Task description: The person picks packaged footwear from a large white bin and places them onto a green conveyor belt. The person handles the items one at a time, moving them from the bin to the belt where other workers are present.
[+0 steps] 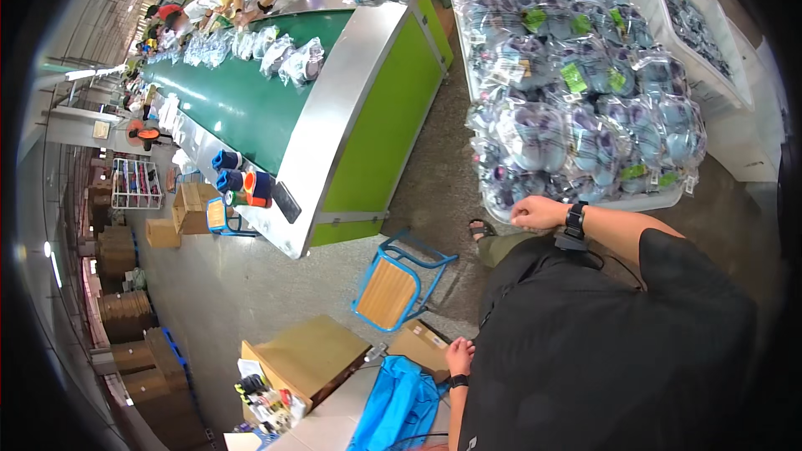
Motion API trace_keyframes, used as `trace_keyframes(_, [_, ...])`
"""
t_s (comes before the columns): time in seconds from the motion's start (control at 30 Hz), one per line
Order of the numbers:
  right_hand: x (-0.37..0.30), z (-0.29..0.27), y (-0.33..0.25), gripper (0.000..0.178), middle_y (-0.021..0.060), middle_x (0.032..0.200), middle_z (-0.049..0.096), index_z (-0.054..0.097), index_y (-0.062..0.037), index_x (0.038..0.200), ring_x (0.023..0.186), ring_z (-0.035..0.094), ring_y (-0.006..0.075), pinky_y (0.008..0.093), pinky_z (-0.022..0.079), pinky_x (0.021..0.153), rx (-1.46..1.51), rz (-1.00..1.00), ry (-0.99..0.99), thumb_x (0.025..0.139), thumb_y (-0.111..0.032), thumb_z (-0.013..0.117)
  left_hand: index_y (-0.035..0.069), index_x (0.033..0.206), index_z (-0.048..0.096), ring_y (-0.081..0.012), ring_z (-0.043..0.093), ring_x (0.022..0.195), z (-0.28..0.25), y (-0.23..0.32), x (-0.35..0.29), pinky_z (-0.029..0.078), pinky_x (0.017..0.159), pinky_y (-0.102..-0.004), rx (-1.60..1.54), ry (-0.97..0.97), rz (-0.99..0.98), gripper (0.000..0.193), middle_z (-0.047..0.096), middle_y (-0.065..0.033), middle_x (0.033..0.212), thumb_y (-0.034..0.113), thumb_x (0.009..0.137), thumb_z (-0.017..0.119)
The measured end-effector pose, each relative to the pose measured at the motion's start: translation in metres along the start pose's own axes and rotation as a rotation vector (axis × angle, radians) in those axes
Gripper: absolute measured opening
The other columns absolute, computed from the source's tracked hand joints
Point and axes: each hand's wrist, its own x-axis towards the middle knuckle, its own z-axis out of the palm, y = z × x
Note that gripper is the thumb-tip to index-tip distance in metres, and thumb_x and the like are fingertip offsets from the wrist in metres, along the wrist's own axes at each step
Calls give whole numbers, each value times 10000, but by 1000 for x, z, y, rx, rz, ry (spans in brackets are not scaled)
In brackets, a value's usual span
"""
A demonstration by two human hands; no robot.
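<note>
My right hand (539,213) is loosely curled beside the near end of a large white tub (498,214), with nothing visible in it. Pairs of grey-blue shoes in clear plastic bags (576,134) are heaped in that tub, some with bright green tags (574,78). My left hand (459,357) hangs low by my side with its fingers bent, and nothing shows in it. Nearest to it are a small cardboard box (420,346) and a bright blue cloth (397,401). A band sits on each wrist.
A green conveyor belt (251,92) carries bagged shoes (301,63), and people work along its far end. Its metal edge holds a dark phone (286,201) and blue and orange rolls (258,188). A blue-framed stool (387,292) and a carton (313,355) stand on the floor. Another white tub (735,46) sits right.
</note>
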Motion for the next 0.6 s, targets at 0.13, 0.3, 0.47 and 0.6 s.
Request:
trace_keyframes(0.13, [75, -26, -105, 306, 71, 900, 686, 655, -24, 1064, 796, 644, 164, 336, 507, 733, 57, -143, 32, 931, -296, 617, 68, 995, 626, -99, 597, 660, -69, 91, 34, 459, 552, -236, -65, 153, 9, 129, 635, -7, 804, 188, 990, 578])
trace_keyframes(0.3, [94, -66, -129, 277, 61, 889, 684, 649, -19, 1081, 795, 650, 155, 321, 508, 714, 260, -89, 142, 937, -254, 619, 3, 1037, 680, -117, 635, 776, -85, 153, 97, 503, 719, -256, 135, 181, 161, 201, 697, -37, 927, 178, 974, 603])
trace_keyframes(0.47, [112, -75, -123, 195, 7, 834, 646, 642, -26, 1053, 751, 605, 82, 264, 487, 667, 602, -25, 315, 957, -189, 594, 0, 1129, 639, -125, 645, 780, -100, 287, 187, 522, 686, -269, 207, 76, -6, 258, 697, -49, 935, 194, 960, 623])
trace_keyframes(0.6, [125, -73, -143, 200, 13, 851, 646, 627, -5, 1081, 761, 608, 78, 239, 492, 669, 795, 28, 484, 967, -164, 584, 10, 1174, 605, -126, 648, 735, -82, 432, 265, 500, 587, -241, 288, 5, 31, 297, 689, -56, 916, 200, 948, 638])
